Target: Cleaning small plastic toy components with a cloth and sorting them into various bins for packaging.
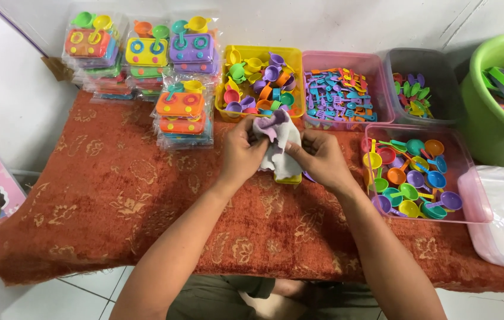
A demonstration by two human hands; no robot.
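Both forearms bare, no sleeves/rings; olive-green shorts (216, 296) at lap.

My left hand (241, 151) and right hand (321, 159) meet ahead of me, fingers curled and pinching, forearms angled inward.

A red cloth with gold leaves (115, 189) covers the surface. At the back left sit stacks of packed toy stoves (139, 53) in clear bags. Beside them is a yellow tub (264, 52) of little cups, then a pink tub (376, 71) of tiny tools. A clear box (468, 172) holds small colourful pans. A green bucket (489, 130) stands at the right.
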